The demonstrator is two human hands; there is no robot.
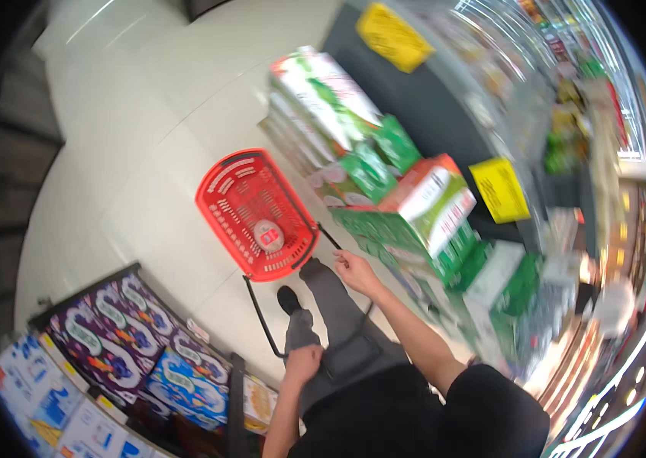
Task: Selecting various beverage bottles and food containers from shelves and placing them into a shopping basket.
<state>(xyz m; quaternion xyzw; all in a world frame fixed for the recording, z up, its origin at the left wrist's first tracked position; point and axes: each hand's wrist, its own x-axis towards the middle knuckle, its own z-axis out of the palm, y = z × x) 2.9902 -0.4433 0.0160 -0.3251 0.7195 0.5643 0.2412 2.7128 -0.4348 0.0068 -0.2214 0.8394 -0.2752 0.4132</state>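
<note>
A red plastic shopping basket (248,177) with long black handle arms is in front of my legs, over the tiled floor. One round, pale-lidded container with a red label (269,236) lies in it. My left hand (304,363) is closed around the black handle (263,320), close to my thigh. On the basket's other side, my right hand (355,272) overlaps the other handle arm (330,236) with fingers curled; whether it grips the arm is unclear.
Stacked green and white drink cartons (397,194) stand on the right beside a grey shelf (426,109) with yellow signs. At lower left is a bin of purple and blue packs (122,338). Dark display units (19,154) line the far left. Much of the right side is blurred.
</note>
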